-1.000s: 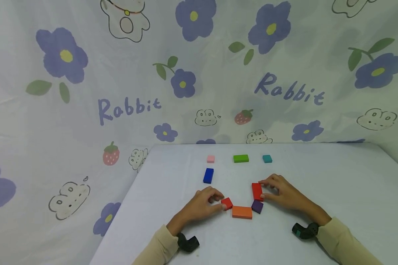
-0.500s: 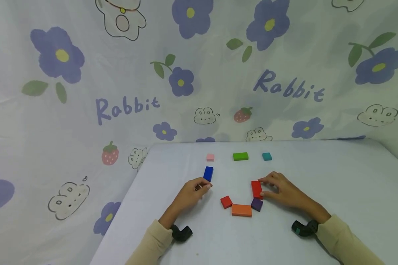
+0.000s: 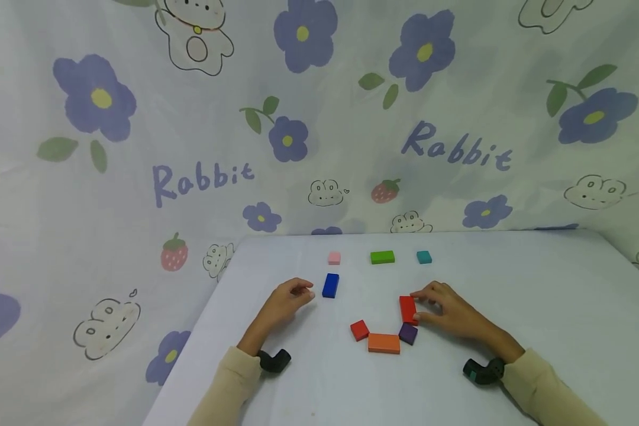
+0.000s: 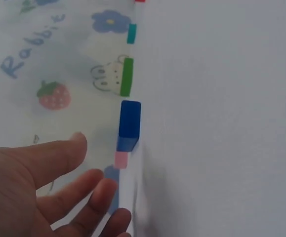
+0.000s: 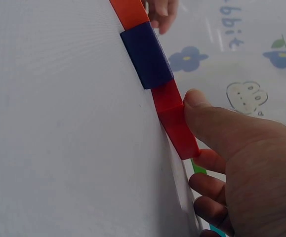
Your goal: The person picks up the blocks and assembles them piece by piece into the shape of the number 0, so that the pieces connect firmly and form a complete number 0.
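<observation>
In the head view my left hand (image 3: pixel 284 305) is held just left of the blue block (image 3: pixel 331 285), fingers loosely bent and nothing in them. The left wrist view has the blue block (image 4: pixel 130 121) beyond the thumb, apart from it. My right hand (image 3: pixel 447 307) holds the long red block (image 3: pixel 407 310) by thumb and index finger along its right side. That block's near end meets a purple block (image 3: pixel 408 333), which sits at the right corner of an orange block (image 3: pixel 384 343). A small red block (image 3: pixel 359 330) stands turned at the orange block's left corner.
Toward the back of the white table (image 3: pixel 511 284) lie a pink block (image 3: pixel 334 258), a green block (image 3: pixel 382 257) and a teal block (image 3: pixel 424 257) in a row. Behind the table hangs a patterned cloth (image 3: pixel 202 118). A black device (image 3: pixel 484 371) is on each wrist.
My left hand has let go of the small red block and moved left and away from me, past the blue block's near end to its left side. The right hand has stayed at the long red block.
</observation>
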